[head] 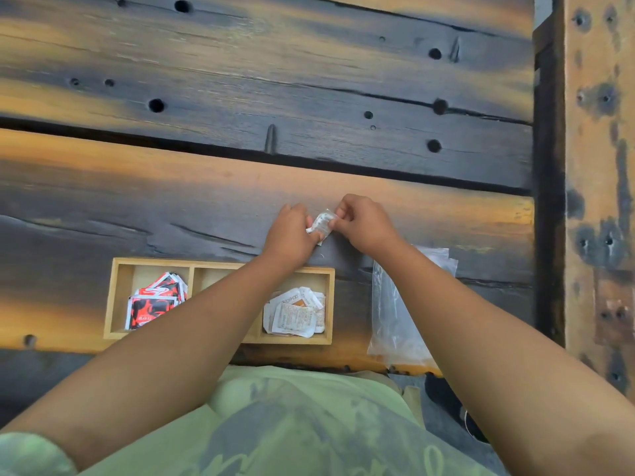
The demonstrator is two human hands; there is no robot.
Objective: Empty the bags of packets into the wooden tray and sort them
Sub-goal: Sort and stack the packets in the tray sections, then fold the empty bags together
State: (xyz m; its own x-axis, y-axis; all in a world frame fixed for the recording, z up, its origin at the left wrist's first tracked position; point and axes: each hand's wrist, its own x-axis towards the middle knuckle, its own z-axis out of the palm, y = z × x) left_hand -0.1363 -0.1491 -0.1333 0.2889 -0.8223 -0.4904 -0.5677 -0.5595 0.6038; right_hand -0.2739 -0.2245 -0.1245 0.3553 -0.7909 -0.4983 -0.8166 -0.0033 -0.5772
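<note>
A wooden tray [116, 297] with three compartments lies near the table's front edge. Its left compartment holds several red and black packets [154, 300], its right one several white packets [297, 312], and my left forearm covers most of the middle one. Beyond the tray, my left hand [288, 235] and my right hand [360, 221] together pinch a small clear bag [322, 222] with white contents, held just above the table. Each hand grips one side of it.
Empty clear plastic bags [398, 304] lie flat on the table to the right of the tray, under my right forearm. The dark, weathered plank table [240, 97] stretches far back. A rusty orange beam [598, 166] runs along the right side.
</note>
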